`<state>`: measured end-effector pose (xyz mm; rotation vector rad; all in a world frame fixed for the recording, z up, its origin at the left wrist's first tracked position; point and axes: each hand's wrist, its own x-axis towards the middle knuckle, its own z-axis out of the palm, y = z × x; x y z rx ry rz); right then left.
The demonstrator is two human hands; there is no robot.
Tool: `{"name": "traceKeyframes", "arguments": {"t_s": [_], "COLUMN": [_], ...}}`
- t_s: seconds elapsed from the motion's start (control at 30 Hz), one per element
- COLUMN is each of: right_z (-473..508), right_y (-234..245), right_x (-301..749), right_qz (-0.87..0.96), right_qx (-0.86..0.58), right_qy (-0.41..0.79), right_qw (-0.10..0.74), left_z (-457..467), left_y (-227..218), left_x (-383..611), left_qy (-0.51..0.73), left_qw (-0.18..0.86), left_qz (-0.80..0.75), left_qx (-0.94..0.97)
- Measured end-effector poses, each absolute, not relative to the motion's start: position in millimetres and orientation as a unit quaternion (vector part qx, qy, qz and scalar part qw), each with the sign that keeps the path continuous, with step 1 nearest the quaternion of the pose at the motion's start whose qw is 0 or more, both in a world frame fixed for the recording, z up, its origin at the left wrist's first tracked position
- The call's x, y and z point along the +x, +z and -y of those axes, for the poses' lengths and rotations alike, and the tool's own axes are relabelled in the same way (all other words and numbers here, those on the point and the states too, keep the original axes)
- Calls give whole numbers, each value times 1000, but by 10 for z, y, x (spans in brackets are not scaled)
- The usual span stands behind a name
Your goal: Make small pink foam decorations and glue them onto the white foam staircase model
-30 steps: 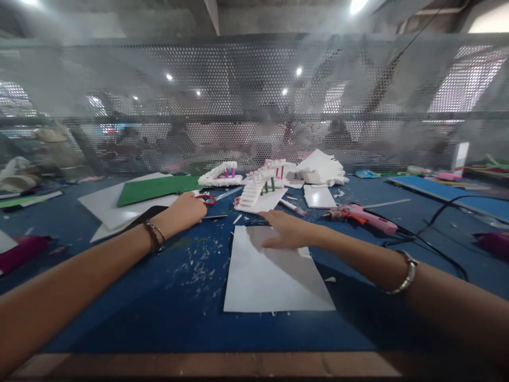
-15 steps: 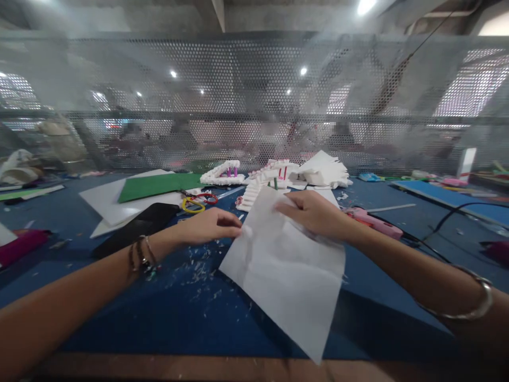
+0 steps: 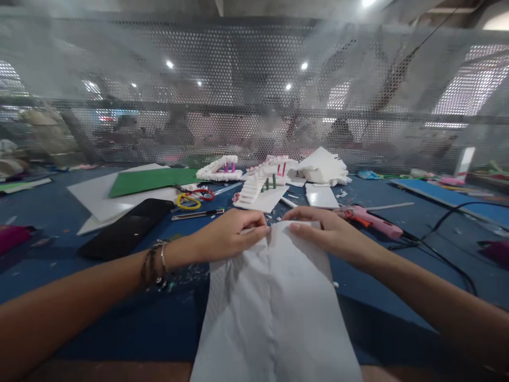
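A white sheet of paper (image 3: 274, 313), creased down its middle, hangs from both my hands over the near edge of the blue table (image 3: 119, 313). My left hand (image 3: 233, 236) pinches its top edge on the left, fingers closed. My right hand (image 3: 328, 233) pinches the same edge on the right, close beside the left. Just beyond my hands stands a white foam staircase model (image 3: 258, 188) with green and pink posts.
Scissors with red and yellow handles (image 3: 194, 199) and a craft knife (image 3: 196, 214) lie left of centre. A black flat object (image 3: 125, 228), white and green sheets (image 3: 149, 180), a pink glue gun (image 3: 371, 220) with a black cable (image 3: 437, 249), and a perforated metal screen (image 3: 254, 90) behind.
Both hands came together at the paper's top edge. The sheet, lying flat a second ago, is now lifted and hangs toward me with a centre crease.
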<state>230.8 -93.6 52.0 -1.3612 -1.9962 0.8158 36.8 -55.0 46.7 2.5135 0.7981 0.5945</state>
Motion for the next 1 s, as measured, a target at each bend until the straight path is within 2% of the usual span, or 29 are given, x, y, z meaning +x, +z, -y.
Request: {"name": "traceKeyframes", "arguments": {"t_s": [0.17, 0.53, 0.7, 0.9, 1.0], "right_z": [889, 948, 958, 970, 969], "right_y": [364, 118, 148, 225, 182], "right_x": [2294, 2278, 2276, 2189, 2134], "right_qz": [759, 740, 741, 824, 829], "right_qx": [-503, -517, -513, -467, -460], "right_qy": [335, 368, 379, 266, 259], "right_qw": [243, 223, 207, 180, 186], "left_z": [472, 483, 499, 526, 541], "left_y": [355, 102, 86, 73, 64], "left_x": [373, 359, 344, 376, 398], "left_qy": [221, 201, 197, 196, 194], "left_qw": [288, 435, 427, 386, 377], "left_qz": [-283, -305, -311, -310, -286], "left_qx": [888, 823, 826, 846, 859]}}
